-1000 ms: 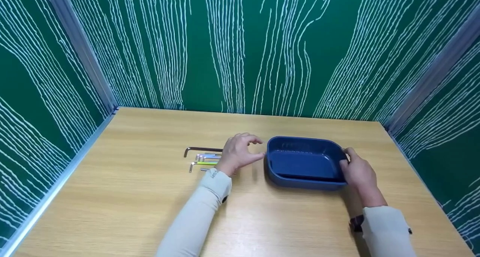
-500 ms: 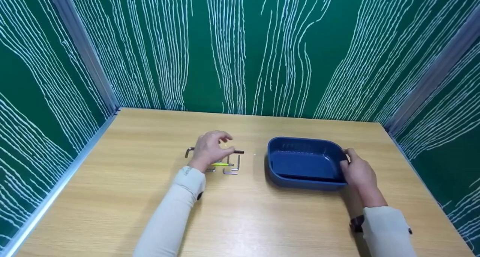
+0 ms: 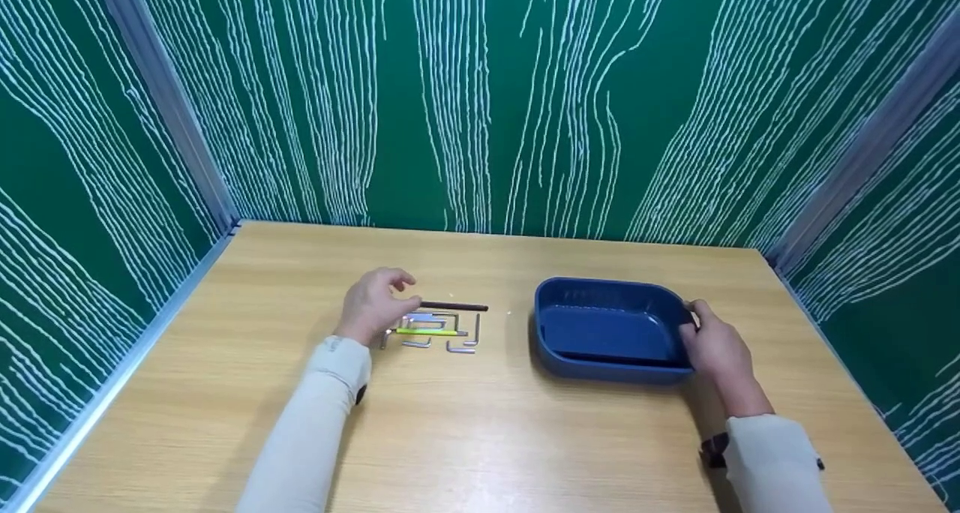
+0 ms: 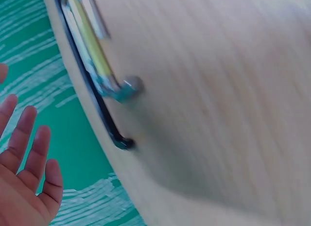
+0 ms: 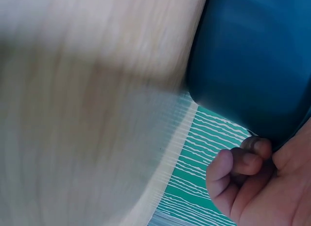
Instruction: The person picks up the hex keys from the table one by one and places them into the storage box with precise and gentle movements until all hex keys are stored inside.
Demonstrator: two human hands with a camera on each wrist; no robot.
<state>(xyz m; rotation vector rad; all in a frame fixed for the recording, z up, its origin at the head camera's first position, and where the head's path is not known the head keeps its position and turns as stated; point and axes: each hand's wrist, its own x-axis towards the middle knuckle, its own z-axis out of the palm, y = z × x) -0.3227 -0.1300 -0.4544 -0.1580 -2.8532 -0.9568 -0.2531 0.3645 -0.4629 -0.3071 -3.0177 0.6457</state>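
My left hand (image 3: pixel 375 303) hovers at the left end of a dark hex key (image 3: pixel 454 306), overlapping that end in the head view. Its fingers are spread and hold nothing in the left wrist view, beside the dark key's bent end (image 4: pixel 119 138). In front of that key lie a yellow-green hex key (image 3: pixel 431 332) and several silver hex keys (image 3: pixel 461 350) of different sizes. To their right is a dark blue plastic basin (image 3: pixel 611 374), whose bare bottom shows. My right hand (image 3: pixel 718 348) grips its right end, thumb over the rim and fingers curled outside.
A light wooden table (image 3: pixel 480 438) carries everything. Green panels (image 3: pixel 510 123) with wavy white lines rise behind it and at both sides, joined by grey corner posts (image 3: pixel 165 93). A tiny pale speck (image 3: pixel 509 313) lies between the keys and the basin.
My left hand has moved left from beside the basin, across the hex keys to their left end, uncovering most of them. My right hand and the basin have stayed in place.
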